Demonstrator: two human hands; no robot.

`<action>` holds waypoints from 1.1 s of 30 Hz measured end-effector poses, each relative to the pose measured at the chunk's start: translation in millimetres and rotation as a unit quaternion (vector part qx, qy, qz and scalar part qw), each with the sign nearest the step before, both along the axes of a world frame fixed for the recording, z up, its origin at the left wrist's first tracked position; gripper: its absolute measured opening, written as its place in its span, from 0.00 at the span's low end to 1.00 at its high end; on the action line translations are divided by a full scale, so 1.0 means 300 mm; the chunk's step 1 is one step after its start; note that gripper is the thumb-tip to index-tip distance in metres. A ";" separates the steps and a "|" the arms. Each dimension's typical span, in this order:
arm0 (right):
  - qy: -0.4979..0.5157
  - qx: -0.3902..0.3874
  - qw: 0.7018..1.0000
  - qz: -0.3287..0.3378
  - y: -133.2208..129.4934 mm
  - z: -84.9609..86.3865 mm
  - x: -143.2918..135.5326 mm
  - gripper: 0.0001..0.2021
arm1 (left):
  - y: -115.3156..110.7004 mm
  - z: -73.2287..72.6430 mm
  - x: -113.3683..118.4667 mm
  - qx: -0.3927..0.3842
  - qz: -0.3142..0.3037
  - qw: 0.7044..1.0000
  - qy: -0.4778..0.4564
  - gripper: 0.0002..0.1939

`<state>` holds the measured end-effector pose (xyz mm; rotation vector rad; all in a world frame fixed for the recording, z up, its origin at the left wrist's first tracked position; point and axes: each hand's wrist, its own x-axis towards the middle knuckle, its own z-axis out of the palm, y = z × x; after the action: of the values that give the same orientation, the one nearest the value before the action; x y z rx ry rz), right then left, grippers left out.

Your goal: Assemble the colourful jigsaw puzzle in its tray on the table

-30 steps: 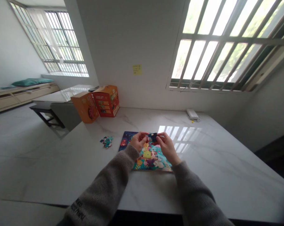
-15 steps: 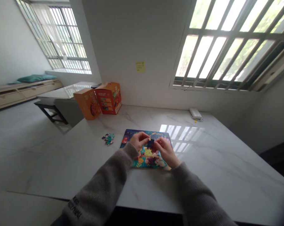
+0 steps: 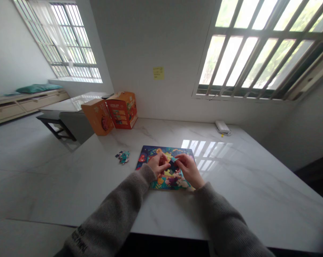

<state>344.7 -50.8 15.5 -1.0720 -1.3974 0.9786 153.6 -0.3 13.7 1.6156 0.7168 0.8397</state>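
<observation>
A colourful jigsaw puzzle (image 3: 183, 182) lies on the white marbled table, with a dark gap near its middle. My right hand (image 3: 188, 169) pinches a small light-blue puzzle piece (image 3: 174, 159) above that gap. Over the left half of the puzzle is my left hand (image 3: 158, 164), its fingers apart and bent; no piece shows between them. A small pile of loose pieces (image 3: 123, 157) sits on the table to the left of the puzzle.
Two orange boxes, one narrow (image 3: 98, 117) and one wider (image 3: 122, 110), stand at the table's back left. A white device with a cable (image 3: 222, 127) lies at the back right. A yellow note (image 3: 158, 73) is on the wall.
My left hand has moved slightly down, away from the upper middle of the puzzle. The light-blue piece now shows at my right fingertips. The view has shifted a little.
</observation>
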 end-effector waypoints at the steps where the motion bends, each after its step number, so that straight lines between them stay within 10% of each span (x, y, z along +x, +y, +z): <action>1: 0.000 0.007 1.000 -0.004 0.001 -0.001 -0.001 0.13 | -0.002 -0.002 0.001 -0.003 -0.016 1.000 0.002 0.23; 33: 0.071 0.013 0.997 -0.025 -0.019 0.039 -0.010 0.14 | -0.004 0.032 0.009 0.024 0.029 0.995 -0.097 0.33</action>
<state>341.7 -56.7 27.2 -0.9948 -1.2588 0.9790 156.4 -1.6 23.3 1.5373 0.6115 1.0468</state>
